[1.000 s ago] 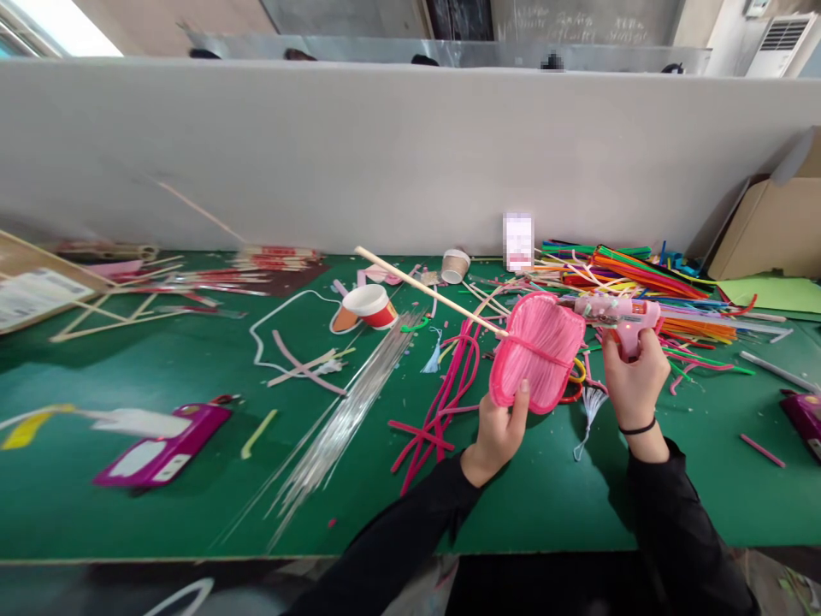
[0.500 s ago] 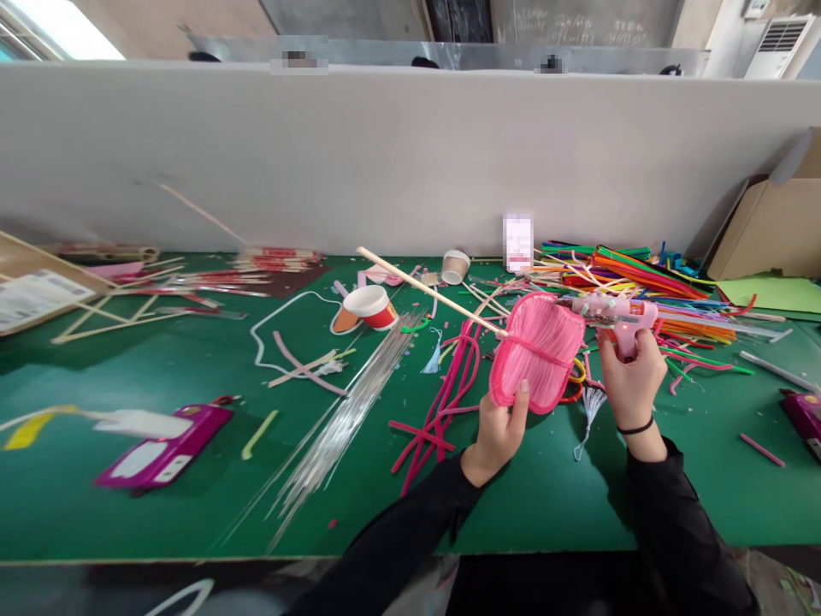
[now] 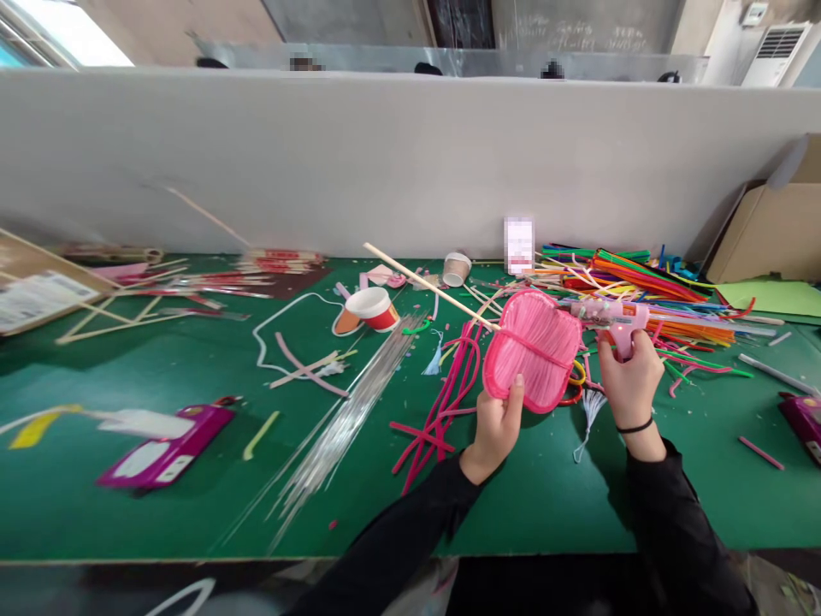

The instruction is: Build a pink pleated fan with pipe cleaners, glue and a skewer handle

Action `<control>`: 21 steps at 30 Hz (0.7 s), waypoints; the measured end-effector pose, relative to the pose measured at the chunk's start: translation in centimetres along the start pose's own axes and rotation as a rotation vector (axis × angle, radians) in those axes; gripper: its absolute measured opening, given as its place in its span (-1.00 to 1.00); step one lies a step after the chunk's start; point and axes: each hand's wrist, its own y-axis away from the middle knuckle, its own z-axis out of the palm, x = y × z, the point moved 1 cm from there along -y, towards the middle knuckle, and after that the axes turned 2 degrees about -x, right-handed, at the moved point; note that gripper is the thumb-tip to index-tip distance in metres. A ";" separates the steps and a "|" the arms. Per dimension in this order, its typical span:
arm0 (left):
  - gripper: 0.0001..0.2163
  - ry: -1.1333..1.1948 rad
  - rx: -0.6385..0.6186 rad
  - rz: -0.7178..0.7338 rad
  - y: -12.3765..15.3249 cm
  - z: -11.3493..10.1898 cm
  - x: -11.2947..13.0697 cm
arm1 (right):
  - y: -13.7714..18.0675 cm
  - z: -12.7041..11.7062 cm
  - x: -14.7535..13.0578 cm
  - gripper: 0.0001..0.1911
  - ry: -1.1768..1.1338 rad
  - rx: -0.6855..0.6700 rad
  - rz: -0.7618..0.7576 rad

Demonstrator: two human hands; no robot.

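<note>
My left hand (image 3: 497, 428) grips the lower edge of a pink hand fan (image 3: 529, 359), thumb across its front. The fan has a lobed outline with a fuzzy pink rim, and a pink strip crosses its middle. Its wooden stick (image 3: 427, 284) points up and left. In my right hand (image 3: 632, 381) is a pink hot glue gun (image 3: 619, 321), its nozzle at the fan's upper right edge; I cannot tell whether they touch. Scissors with red and yellow handles (image 3: 577, 374) lie partly hidden behind the fan. A pale blue tassel (image 3: 591, 406) lies between my hands.
Pink pipe cleaners (image 3: 442, 411) and a bundle of clear thin sticks (image 3: 350, 419) lie left of my hands. Coloured pipe cleaners (image 3: 654, 278) are heaped at the back right. A paper cup (image 3: 372, 308), a phone (image 3: 519, 245), a purple device (image 3: 170, 449) and a cardboard box (image 3: 770, 231) stand around.
The fan has shifted slightly left and turned a little in my left hand. The glue gun has moved slightly left and down, staying beside the fan's edge.
</note>
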 end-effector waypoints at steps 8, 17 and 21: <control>-0.70 0.342 0.291 -0.309 -2.8 -1.1 -0.9 | -0.6 -2.5 0.2 -0.67 -0.110 -0.044 -0.021; -0.79 0.790 0.835 -0.144 -8.6 -9.3 -0.6 | -1.0 -9.6 8.3 -0.62 0.049 -0.552 -0.890; -0.92 0.773 0.858 -0.131 -8.9 -11.3 -1.0 | -0.3 -10.3 12.1 -0.57 0.237 -0.628 -0.960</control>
